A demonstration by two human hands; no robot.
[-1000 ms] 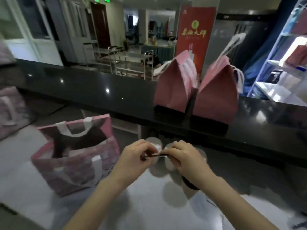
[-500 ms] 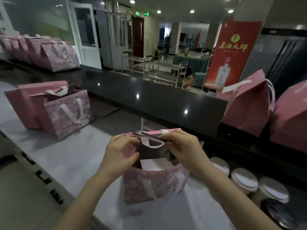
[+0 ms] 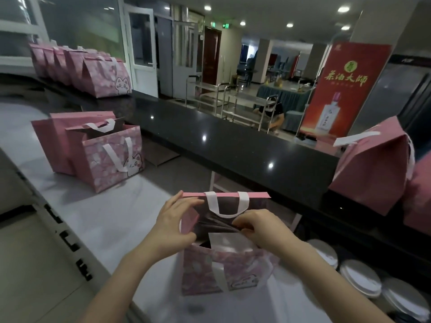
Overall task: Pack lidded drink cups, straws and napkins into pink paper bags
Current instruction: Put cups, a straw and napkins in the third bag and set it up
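An open pink paper bag (image 3: 235, 273) with white handles stands on the pale counter (image 3: 112, 220) right in front of me. My left hand (image 3: 175, 226) grips the bag's left side wall at the rim. At the mouth of the bag my right hand (image 3: 258, 227) pinches a thin dark straw (image 3: 221, 226), whose far end lies inside. A white napkin (image 3: 229, 241) stands in the bag, just below the straw. Three lidded cups (image 3: 359, 276) sit in a row on the right, under the dark ledge.
Another open pink bag (image 3: 112, 159) stands at the left, with a flat one behind it. Closed bags (image 3: 81, 71) line the dark raised counter (image 3: 233, 145) at far left, and more closed bags (image 3: 373, 169) stand on it at right. The pale counter's front edge runs along the lower left.
The view swung left from the cups to the open bag. Both hands carried the straw to it. My left hand left the straw and took the bag's rim; the straw went lower.
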